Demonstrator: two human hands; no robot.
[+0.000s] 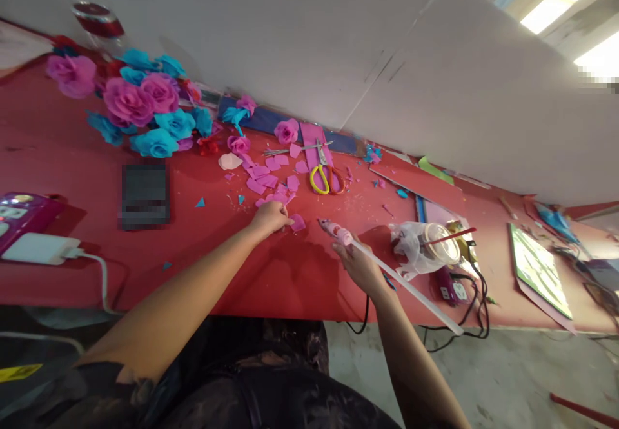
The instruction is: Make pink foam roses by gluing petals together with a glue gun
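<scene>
My left hand (271,218) has its fingertips pinched at the edge of a pink paper petal (298,223), low over the red table. A pink hot glue gun (340,234) sits in my right hand (360,268), its tip pointing left toward the petal. From the back of the gun a long whitish glue stick (411,287) runs down to the right. Beyond my left hand lie several loose pink petals (264,177). Scissors (320,177) with one yellow and one orange handle rest on a pink paper strip (312,135).
Pink, blue and red paper roses (155,116) crowd the back left, near a red-lidded jar (99,22). A dark phone-like slab (145,195) and a power strip (24,219) with a white charger lie left. On the right are a plastic-wrapped cup (442,245), a socket block (452,287) and black cables.
</scene>
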